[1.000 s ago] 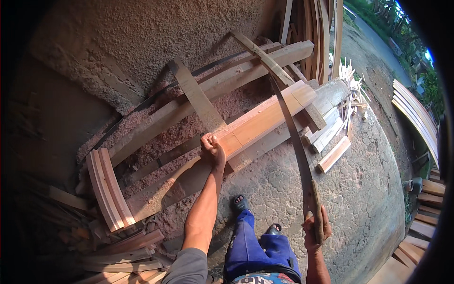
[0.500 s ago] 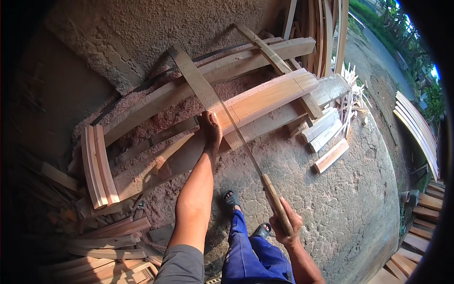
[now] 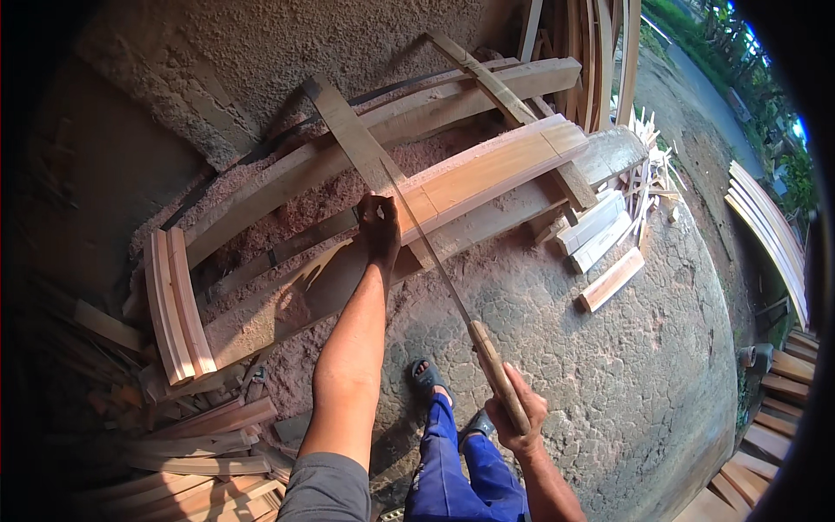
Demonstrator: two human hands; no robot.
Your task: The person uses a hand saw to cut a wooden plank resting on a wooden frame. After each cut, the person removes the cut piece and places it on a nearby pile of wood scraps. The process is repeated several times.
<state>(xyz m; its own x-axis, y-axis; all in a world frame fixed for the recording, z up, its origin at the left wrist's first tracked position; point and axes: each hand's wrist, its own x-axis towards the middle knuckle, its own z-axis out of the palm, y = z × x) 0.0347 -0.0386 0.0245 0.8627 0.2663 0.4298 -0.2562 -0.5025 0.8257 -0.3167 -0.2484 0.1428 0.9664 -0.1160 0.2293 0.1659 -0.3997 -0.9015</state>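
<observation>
My right hand [image 3: 519, 411] is closed round the wooden handle of a handsaw [image 3: 446, 280]. Its long thin blade slants up and to the left, lying across a pale reddish wooden board [image 3: 496, 167] near the board's left end. Thin pencil lines cross the board's face. My left hand [image 3: 379, 228] is closed at that left end, just left of the blade, with the fingers curled and partly in shadow. Beneath the board, a flat wooden crosspiece [image 3: 352, 130] rests on curved beams [image 3: 287, 193].
Two curved strips [image 3: 180, 304] lie across the beams at the left. Offcuts [image 3: 612, 278] and thin scraps lie on the cracked concrete floor [image 3: 600, 374] to the right. Long planks [image 3: 600, 61] lean at the back. Curved pieces [image 3: 191, 465] are piled at lower left; more boards [image 3: 765, 244] stand far right.
The saw has slid forward, away from me, along its line, and my right hand has moved slightly left. My left hand stays at the board's end. The whole view has shifted a little.
</observation>
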